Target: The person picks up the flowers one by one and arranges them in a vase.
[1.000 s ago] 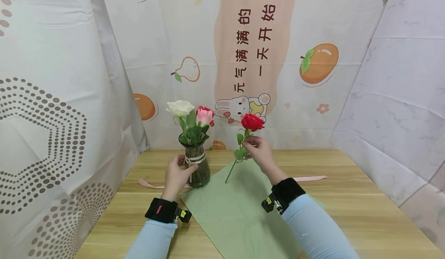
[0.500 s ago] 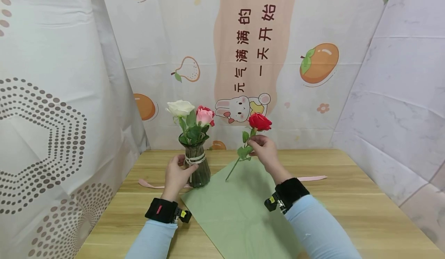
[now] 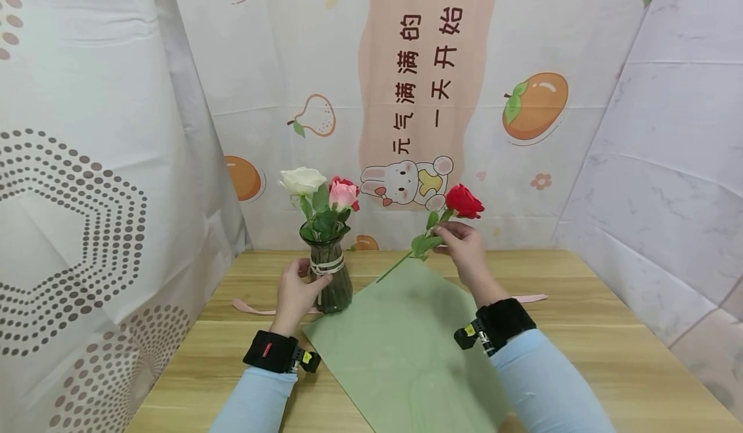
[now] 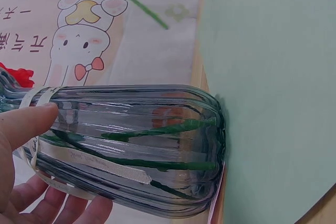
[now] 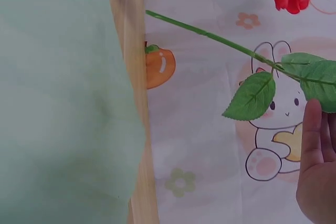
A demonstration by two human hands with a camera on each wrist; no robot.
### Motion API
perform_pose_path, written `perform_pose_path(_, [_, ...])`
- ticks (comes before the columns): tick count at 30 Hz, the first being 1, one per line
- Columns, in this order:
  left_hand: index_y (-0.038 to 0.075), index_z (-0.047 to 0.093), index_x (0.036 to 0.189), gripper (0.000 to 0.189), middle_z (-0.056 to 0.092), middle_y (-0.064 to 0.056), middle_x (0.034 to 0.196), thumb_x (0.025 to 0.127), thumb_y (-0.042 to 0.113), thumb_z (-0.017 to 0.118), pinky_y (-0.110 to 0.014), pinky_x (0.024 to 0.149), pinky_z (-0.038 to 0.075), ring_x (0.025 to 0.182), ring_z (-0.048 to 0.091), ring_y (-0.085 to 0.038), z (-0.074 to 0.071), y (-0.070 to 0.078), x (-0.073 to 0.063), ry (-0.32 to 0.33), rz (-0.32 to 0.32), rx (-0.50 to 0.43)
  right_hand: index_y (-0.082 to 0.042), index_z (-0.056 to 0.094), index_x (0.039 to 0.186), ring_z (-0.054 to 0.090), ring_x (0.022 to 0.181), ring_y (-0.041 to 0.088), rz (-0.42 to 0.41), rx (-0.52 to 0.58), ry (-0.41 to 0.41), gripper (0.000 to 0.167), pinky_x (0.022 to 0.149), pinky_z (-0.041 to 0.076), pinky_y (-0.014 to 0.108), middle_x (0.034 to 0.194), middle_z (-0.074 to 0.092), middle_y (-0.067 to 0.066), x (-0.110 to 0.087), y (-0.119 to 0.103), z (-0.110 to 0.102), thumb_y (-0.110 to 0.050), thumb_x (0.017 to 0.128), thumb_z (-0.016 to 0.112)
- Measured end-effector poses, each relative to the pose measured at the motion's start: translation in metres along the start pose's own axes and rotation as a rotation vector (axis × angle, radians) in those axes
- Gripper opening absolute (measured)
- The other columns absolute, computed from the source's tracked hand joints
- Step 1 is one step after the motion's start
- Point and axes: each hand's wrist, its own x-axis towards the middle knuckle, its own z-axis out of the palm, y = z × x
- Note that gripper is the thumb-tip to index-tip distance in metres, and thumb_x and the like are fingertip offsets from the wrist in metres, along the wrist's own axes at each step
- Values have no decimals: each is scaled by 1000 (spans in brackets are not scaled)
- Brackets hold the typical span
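A dark ribbed glass vase (image 3: 336, 294) with a pale ribbon tied round it stands upright at left. It bears a white rose (image 3: 302, 180), a pink rose (image 3: 344, 193) and a red one partly hidden behind the pink. My left hand (image 3: 295, 296) grips the vase, thumb in front, fingers round its far side; stems show through the glass (image 4: 173, 129) in the left wrist view. At right, my right hand (image 3: 464, 255) pinches a single red rose (image 3: 464, 201) by its leafy upper stem. That rose leans, its bare stem end (image 5: 173, 21) pointing toward the vase.
A sheet of green wrapping paper (image 3: 406, 349) covers the middle of the wooden table (image 3: 609, 355), one edge by the vase. Pink ribbon (image 3: 249, 306) lies flat behind the vase and extends at right. Printed curtains (image 3: 278, 52) hang behind and at both sides.
My right hand has moved right with the red rose, which tilts further so its stem lies more level. My left hand and the vase have stayed in place.
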Motion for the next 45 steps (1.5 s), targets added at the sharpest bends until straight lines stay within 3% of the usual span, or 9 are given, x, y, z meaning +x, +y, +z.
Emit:
perform_pose_path(9, [-2, 57, 129, 58, 57, -19, 125, 86, 27, 83, -51, 97, 44, 115, 54, -35, -1, -1, 0, -8, -1, -8, 9, 66, 108, 73, 77, 15, -71, 172, 38, 22, 69, 60, 30, 90, 75, 5, 1, -3, -25, -9, 97, 71])
perform_pose_path(19, [-1, 57, 130, 59, 57, -19, 125, 86, 28, 83, -50, 96, 45, 116, 54, -35, -1, -2, 1, -11, -8, 2, 11, 67, 108, 72, 78, 14, -150, 168, 34, 24, 69, 59, 27, 90, 76, 4, 1, -13, -34, -7, 95, 73])
perform_pose_path(29, [-2, 57, 131, 60, 58, -19, 125, 86, 29, 83, -50, 95, 45, 116, 54, -35, -1, 0, 1, -11, -5, 8, 7, 69, 110, 73, 83, 16, -171, 197, 15, 24, 81, 57, 30, 92, 75, 8, -1, -30, -30, -10, 94, 75])
perform_pose_path(45, [-1, 56, 132, 60, 57, -19, 126, 87, 29, 83, -51, 96, 45, 116, 54, -35, -1, 1, 0, -13, -13, -1, 3, 69, 111, 72, 89, 20, -176, 359, -28, 21, 85, 56, 34, 100, 71, 12, 0, -61, -16, -10, 94, 74])
